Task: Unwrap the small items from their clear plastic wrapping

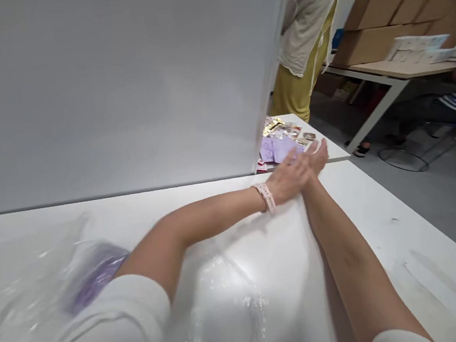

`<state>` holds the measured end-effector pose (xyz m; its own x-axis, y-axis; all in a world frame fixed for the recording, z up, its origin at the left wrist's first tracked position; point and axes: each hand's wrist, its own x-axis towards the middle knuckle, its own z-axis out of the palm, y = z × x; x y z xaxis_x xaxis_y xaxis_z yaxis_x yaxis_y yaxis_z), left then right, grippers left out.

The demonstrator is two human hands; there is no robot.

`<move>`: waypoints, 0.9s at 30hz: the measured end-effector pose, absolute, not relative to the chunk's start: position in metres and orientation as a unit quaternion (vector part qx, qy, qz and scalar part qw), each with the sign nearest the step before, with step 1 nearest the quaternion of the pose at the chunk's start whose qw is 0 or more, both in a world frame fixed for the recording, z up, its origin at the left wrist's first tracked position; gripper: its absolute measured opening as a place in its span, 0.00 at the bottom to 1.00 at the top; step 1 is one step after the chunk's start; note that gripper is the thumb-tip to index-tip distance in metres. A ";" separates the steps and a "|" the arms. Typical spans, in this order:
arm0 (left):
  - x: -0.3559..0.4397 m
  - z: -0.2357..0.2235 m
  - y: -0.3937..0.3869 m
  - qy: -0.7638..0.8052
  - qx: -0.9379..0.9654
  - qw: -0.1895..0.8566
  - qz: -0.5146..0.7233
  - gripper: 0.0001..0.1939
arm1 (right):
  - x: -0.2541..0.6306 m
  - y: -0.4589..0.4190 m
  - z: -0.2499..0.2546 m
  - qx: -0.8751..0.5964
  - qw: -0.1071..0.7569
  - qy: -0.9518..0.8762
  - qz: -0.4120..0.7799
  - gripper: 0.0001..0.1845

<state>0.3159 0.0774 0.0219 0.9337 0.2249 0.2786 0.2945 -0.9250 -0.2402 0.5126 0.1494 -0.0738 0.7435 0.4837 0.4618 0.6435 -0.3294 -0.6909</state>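
Lilac packets (285, 148) lie toward three o'clock from the view's centre, just beyond the hands, among shiny small packets (274, 124). Largest is the grey panel (120, 95) at ten o'clock, then the white table (382, 219) reaching round to four. Clear plastic (228, 319) spreads at six, with purple material (100, 279) at eight. Toward three, the left hand (289, 179) overlaps the right hand (318, 159); the left fingers look extended, but blur hides whether either hand pinches anything, so I cannot tell. Smallest is the left wrist's pale band (268, 198)
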 end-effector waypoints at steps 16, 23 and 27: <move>-0.157 0.086 -0.201 -0.652 -0.730 -0.029 -0.202 0.24 | 0.346 -0.030 -0.056 -0.594 0.554 -0.563 -0.156 0.29; -0.121 0.036 -0.232 -0.587 -0.765 -0.212 -0.163 0.27 | 0.190 -0.116 -0.016 -0.530 0.242 -0.806 0.107 0.26; -0.107 0.020 -0.237 -0.541 -0.766 -0.304 -0.167 0.48 | 0.149 -0.152 -0.029 -0.591 0.191 -0.766 0.166 0.31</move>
